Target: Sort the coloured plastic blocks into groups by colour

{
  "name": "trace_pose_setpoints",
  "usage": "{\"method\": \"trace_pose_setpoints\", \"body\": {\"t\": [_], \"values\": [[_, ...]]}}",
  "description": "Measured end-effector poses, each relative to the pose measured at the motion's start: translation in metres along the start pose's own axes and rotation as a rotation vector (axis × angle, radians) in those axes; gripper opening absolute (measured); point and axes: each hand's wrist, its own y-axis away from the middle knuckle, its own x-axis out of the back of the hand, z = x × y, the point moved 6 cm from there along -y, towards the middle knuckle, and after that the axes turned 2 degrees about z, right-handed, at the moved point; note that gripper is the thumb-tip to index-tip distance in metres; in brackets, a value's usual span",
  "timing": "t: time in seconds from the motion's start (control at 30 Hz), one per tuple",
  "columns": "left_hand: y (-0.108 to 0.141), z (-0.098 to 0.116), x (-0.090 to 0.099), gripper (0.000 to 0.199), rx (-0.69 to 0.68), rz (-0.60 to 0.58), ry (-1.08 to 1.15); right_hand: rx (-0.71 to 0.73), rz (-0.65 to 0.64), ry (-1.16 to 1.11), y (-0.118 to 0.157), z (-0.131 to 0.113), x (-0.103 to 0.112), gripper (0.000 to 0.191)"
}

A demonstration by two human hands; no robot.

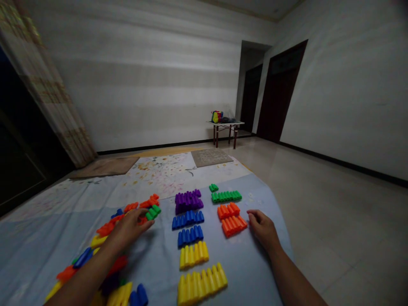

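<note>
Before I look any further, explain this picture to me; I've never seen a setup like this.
There is no machine here. A camera worn on a person's head looks forward and down, so the bare hands you see are the wearer's own.

The surface carries a pale blue and white flowered cloth. On it, small plastic pieces stand sorted by colour: yellow, blue and purple in one column, orange and green to the right. A mixed pile lies on the left.

The left hand holds a few green pieces at its fingertips. The right hand is beside the orange group; no piece shows in it.
</note>
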Motion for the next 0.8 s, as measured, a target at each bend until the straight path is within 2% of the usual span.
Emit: {"method": "trace_pose_setpoints", "body": {"t": [0.07, 0.17, 0.33, 0.43, 0.53, 0.63, 0.8], "values": [[-0.012, 0.022, 0.004, 0.051, -0.047, 0.071, 0.039, -0.001, -0.001, -0.012, 0.0, 0.0, 0.0, 0.034], [-0.029, 0.069, -0.004, 0.052, -0.108, 0.068, 0.05, 0.002, -0.001, -0.037, 0.001, 0.0, -0.001, 0.033], [-0.054, 0.152, -0.039, 0.045, -0.225, 0.0, -0.08, -0.02, 0.011, -0.057, 0.002, 0.0, -0.001, 0.032], [-0.067, 0.184, -0.064, 0.043, -0.238, -0.054, -0.191, -0.032, -0.001, -0.062, 0.003, 0.0, -0.001, 0.032], [-0.079, 0.2, -0.086, 0.044, -0.245, -0.094, -0.222, -0.028, 0.001, -0.068, 0.003, -0.001, -0.001, 0.032], [-0.087, 0.205, -0.103, 0.046, -0.25, -0.132, -0.25, -0.026, 0.012, -0.074, 0.003, -0.001, 0.0, 0.031], [-0.095, 0.203, -0.115, 0.047, -0.241, -0.192, -0.284, -0.042, -0.019, -0.069, 0.003, 0.0, -0.003, 0.033]]}}
